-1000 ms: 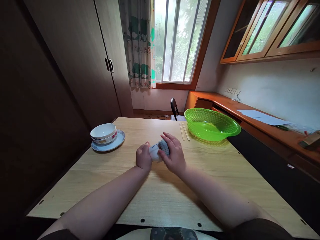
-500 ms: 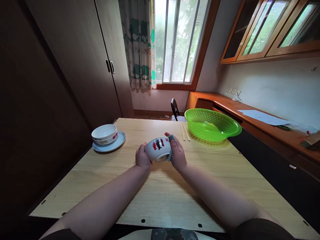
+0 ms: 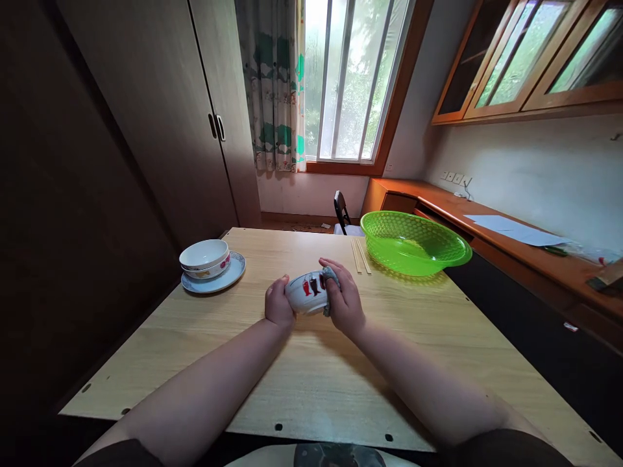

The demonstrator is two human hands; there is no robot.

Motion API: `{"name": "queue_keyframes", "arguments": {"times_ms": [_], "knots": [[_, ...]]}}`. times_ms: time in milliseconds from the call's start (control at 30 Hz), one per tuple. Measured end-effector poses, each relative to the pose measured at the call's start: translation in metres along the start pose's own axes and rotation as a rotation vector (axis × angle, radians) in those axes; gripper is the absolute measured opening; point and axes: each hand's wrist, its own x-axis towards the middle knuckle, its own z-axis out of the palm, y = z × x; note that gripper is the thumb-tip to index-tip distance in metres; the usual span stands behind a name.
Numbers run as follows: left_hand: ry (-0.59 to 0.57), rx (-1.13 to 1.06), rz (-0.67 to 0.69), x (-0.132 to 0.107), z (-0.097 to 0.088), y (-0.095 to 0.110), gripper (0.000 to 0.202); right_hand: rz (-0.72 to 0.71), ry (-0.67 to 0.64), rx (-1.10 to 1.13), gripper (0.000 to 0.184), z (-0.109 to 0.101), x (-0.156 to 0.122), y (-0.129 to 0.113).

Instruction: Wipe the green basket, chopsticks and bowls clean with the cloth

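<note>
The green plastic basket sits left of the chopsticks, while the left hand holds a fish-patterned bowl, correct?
No: the head view shows the green plastic basket right of the chopsticks; the left hand does hold the fish-patterned bowl.

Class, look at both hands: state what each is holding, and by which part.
The left hand grips the white fish-patterned bowl by its left side; the right hand holds a bunched cloth against the bowl's right side.

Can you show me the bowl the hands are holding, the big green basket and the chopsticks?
Held bowl [image 3: 305, 295]: head view, painted outer side.
Green basket [image 3: 413, 226]: head view, far inner wall.
Chopsticks [image 3: 363, 255]: head view, middle of the right-hand ones.
</note>
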Motion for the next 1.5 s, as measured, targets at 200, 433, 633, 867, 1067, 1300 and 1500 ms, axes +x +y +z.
{"name": "queue_keyframes", "arguments": {"times_ms": [200,433,633,867,1067,1300,1500], "knots": [[-0.128,-0.172,-0.168,0.001,0.004,0.003,0.022,0.294,0.135,0.345,0.038,0.013,-0.005,0.014],[-0.070,-0.077,-0.148,0.008,-0.001,-0.005,0.023,0.479,0.180,0.384,0.032,0.011,0.000,0.018],[-0.100,0.234,0.045,0.012,-0.008,-0.004,0.031,0.651,0.156,0.467,0.029,0.003,0.016,0.029],[-0.472,0.315,0.114,-0.003,-0.002,0.010,0.040,0.790,0.024,0.496,0.032,-0.005,0.025,0.049],[-0.440,0.350,0.107,0.001,-0.006,0.007,0.039,0.666,0.009,0.473,0.036,-0.004,0.025,0.036],[-0.475,0.641,0.221,-0.006,-0.010,0.005,0.030,0.145,-0.185,0.029,0.036,-0.007,0.021,0.004],[-0.527,0.477,0.160,-0.006,-0.014,0.007,0.033,0.126,-0.194,0.100,0.037,-0.014,0.022,-0.002]]}}
